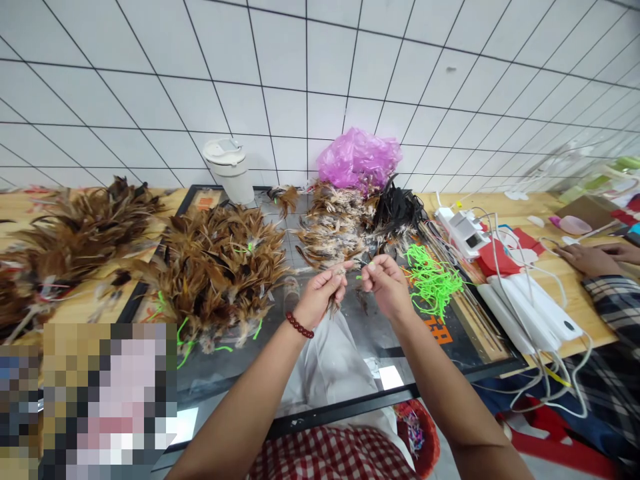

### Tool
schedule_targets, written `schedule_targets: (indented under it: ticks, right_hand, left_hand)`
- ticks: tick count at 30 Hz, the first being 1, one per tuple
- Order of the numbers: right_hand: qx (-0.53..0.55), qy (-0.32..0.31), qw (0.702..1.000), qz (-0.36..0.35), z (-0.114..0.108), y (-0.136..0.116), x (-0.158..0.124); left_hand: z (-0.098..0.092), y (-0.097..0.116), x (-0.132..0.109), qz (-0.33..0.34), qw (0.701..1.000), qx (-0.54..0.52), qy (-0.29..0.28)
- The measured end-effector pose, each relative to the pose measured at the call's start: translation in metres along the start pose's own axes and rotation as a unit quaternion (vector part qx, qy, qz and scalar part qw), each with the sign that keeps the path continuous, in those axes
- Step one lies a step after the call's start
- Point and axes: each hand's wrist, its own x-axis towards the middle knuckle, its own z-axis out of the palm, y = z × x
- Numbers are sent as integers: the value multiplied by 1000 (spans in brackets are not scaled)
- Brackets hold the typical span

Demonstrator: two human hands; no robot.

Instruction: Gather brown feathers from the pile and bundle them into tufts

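My left hand (323, 293), a beaded bracelet (299, 325) on its wrist, is closed on a small bunch of feathers (332, 305) that pokes out below the fingers. Beside it, my right hand (387, 287) is pinched shut; a thin dark strand seems to show at its fingertips, too small to name. Just beyond both hands lies a pile of pale-based brown feathers (333, 233), with black feathers (399, 210) to its right. Bright green strings (434, 280) lie in a tangle right of my right hand. A large heap of brown feathers (220, 260) spreads to the left.
A white lidded cup (231, 175) and a pink plastic bag (357, 159) stand along the tiled wall. More feathers (100, 220) cover the left side. A power strip (463, 230) with loose cables lies right, near another person's hand (590, 259). Below sits a red basket (425, 437).
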Motion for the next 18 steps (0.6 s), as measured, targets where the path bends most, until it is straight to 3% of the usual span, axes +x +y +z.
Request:
schedule_targets:
  ticks: [3, 7, 10, 13, 15, 18]
  right_hand:
    - [14, -46, 999, 23, 3, 3, -2]
    - [20, 6, 1000, -18, -2, 1, 0]
    - [-42, 24, 998, -43, -5, -3, 1]
    - [-125, -54, 990, -24, -4, -6, -3]
    - [-140, -86, 986, -6, -2, -7, -5]
    - [-113, -73, 991, -3, 2, -5, -6]
  left_hand:
    - [3, 1, -2, -18, 998, 59, -11]
    - [1, 0, -1, -21, 996, 87, 26]
    - [-1, -1, 1, -26, 995, 82, 58]
    - [-2, 0, 2, -9, 992, 87, 86]
    - [-2, 2, 2, 21, 994, 74, 81]
    - [-2, 4, -1, 31, 997, 67, 29]
